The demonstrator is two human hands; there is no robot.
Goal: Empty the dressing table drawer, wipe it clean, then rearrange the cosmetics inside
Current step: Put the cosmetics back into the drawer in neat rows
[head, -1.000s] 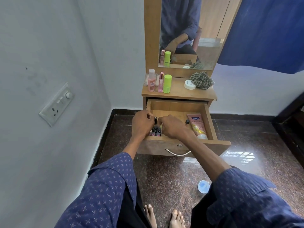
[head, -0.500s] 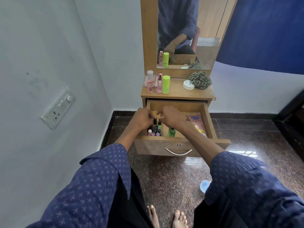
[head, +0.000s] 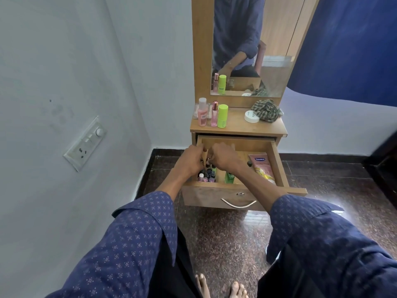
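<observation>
The wooden drawer (head: 279,168) of the dressing table is pulled open. Both my hands are in its left half, knuckles up and fingertips meeting. My left hand (head: 190,161) and my right hand (head: 223,158) curl their fingers round a small bottle (head: 204,165), which is mostly hidden between them. Below them, several small nail polish bottles (head: 206,176) stand in the front left corner. A green bottle (head: 229,177) stands near the drawer front. A pink tube (head: 263,168) lies along the right side.
On the tabletop (head: 236,125) stand a pink bottle (head: 202,115), a slim pink bottle (head: 214,114), a lime-green bottle (head: 222,116), a white jar (head: 251,116) and a checked cloth (head: 266,110). A mirror (head: 253,46) rises behind. A wall with a switch plate (head: 86,143) is at left.
Both hands have moved from the front-left bottle cluster toward the drawer's back, still close together. The green bottle near the front is now uncovered.
</observation>
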